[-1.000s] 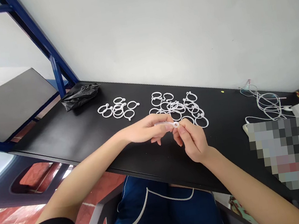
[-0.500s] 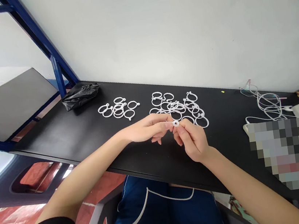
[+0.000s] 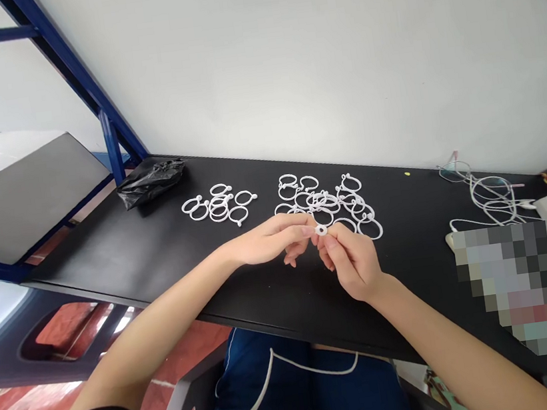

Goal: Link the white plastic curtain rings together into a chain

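Both my hands meet above the black table, pinching a small white ring-shaped piece (image 3: 318, 231) with a hole in its middle. My left hand (image 3: 273, 240) is closed on its left side between thumb and index finger, the other fingers loosely curled. From the right, my right hand (image 3: 354, 258) grips it with thumb and bent fingers. Whether a larger hoop is joined to this piece is hidden by my fingers. Just behind my hands lies a spread pile of white rings with small eyelets (image 3: 322, 200). A smaller group of similar rings (image 3: 217, 203) lies farther left.
A crumpled black plastic bag (image 3: 152, 182) lies at the table's back left by a blue metal frame (image 3: 111, 142). Glasses (image 3: 455, 169) and a tangled white cable (image 3: 491, 193) are at the right. A white cord (image 3: 269, 380) crosses my lap.
The whole view has shifted slightly downward in the picture. My hands keep the same hold on the small white piece, and the ring groups look unchanged.
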The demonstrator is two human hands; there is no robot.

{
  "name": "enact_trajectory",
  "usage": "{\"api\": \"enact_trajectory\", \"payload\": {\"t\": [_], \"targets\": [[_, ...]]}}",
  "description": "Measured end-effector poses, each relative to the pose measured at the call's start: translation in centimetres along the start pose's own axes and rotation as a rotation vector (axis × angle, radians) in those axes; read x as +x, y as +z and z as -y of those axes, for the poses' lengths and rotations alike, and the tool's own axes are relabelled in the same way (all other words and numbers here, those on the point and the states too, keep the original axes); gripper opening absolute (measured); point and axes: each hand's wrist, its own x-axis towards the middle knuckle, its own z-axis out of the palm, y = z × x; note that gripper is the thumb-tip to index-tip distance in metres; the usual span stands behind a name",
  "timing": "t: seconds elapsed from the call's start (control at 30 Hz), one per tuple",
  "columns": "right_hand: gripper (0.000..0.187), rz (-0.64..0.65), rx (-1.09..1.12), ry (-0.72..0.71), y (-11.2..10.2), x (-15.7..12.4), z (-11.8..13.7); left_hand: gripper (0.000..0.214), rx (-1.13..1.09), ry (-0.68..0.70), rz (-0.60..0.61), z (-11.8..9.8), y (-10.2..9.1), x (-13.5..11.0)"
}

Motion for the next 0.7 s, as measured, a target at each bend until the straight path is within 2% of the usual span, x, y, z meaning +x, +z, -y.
{"api": "enact_trajectory", "payload": {"t": [0.17,0.23,0.3,0.4,0.43,0.47,0.57,0.7], "targets": [[0.021,0.003,-0.029,-0.017,0.0,0.1,-0.1,0.032,0.071,-0.026,-0.067,0.0,-0.3,0.4],[0.02,0.007,-0.049,-0.026,0.0,0.2,-0.1,0.037,0.175,-0.03,-0.142,0.1,-0.6,0.4],[0.02,0.01,-0.062,-0.025,0.0,0.2,-0.2,0.038,0.438,-0.021,-0.291,0.5,-1.4,0.4],[0.019,0.008,-0.069,-0.016,-0.1,0.2,-0.5,0.026,1.026,-0.052,-0.597,1.4,-3.4,0.2],[0.02,0.008,-0.07,-0.012,-0.1,0.2,-0.6,0.026,1.155,-0.068,-0.658,1.7,-4.1,0.1],[0.02,0.008,-0.072,-0.007,-0.1,0.1,-0.7,0.028,1.225,-0.078,-0.666,2.0,-4.9,0.0],[0.02,0.0,-0.078,0.03,-0.2,0.0,-1.1,0.033,1.278,-0.123,-0.717,2.7,-6.6,-0.5],[0.023,-0.013,-0.079,0.091,-0.2,0.0,-1.5,0.031,1.274,-0.177,-0.758,2.9,-7.4,-0.9]]}}
